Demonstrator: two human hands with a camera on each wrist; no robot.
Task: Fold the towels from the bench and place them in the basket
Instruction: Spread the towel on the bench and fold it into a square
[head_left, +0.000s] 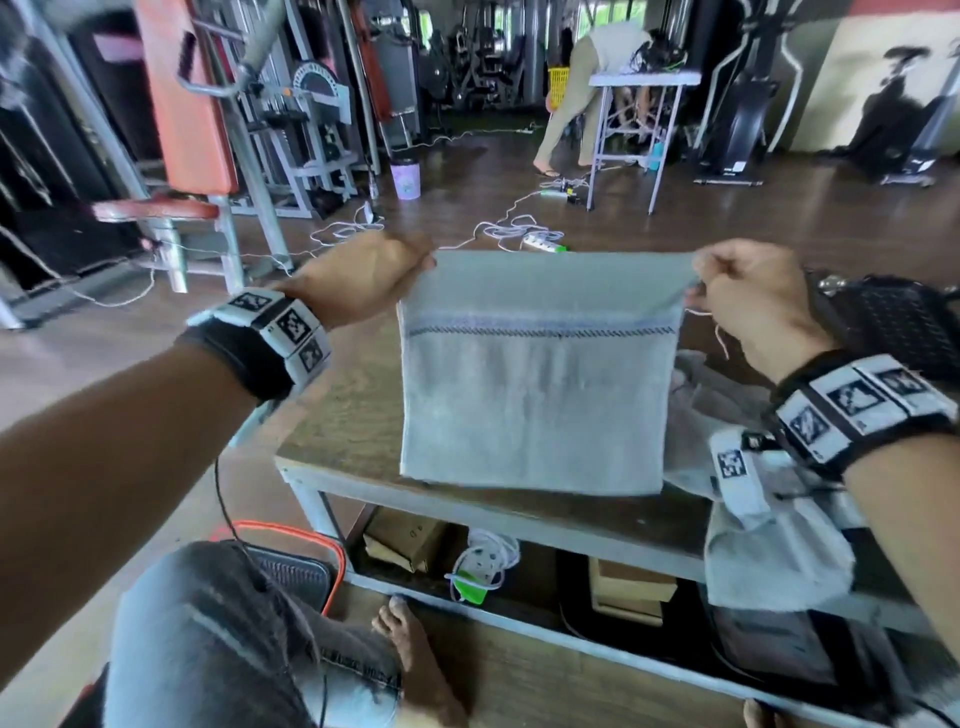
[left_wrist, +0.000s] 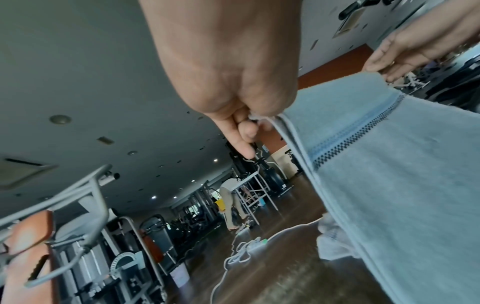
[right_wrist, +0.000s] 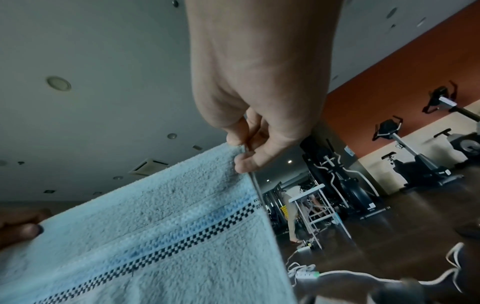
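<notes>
A pale blue towel (head_left: 535, 400) with a dark checkered stripe hangs doubled over in the air above the wooden bench (head_left: 343, 410). My left hand (head_left: 374, 270) pinches its top left corner, and my right hand (head_left: 737, 291) pinches the top right corner. The towel's lower edge hangs just above the bench's front edge. In the left wrist view my left hand (left_wrist: 249, 121) grips the layered edges of the towel (left_wrist: 389, 185). The right wrist view has my right hand (right_wrist: 244, 152) nipping the towel (right_wrist: 161, 236) corner between thumb and fingers. A black basket (head_left: 898, 322) stands at the bench's far right.
More pale towels (head_left: 769, 525) lie crumpled on the bench's right end, one drooping over the front. Boxes and a power strip (head_left: 478, 566) sit on the shelf below. Cables (head_left: 514, 234) run over the floor beyond, with gym machines (head_left: 197, 130) at left and a person (head_left: 576, 88) bent at a far table.
</notes>
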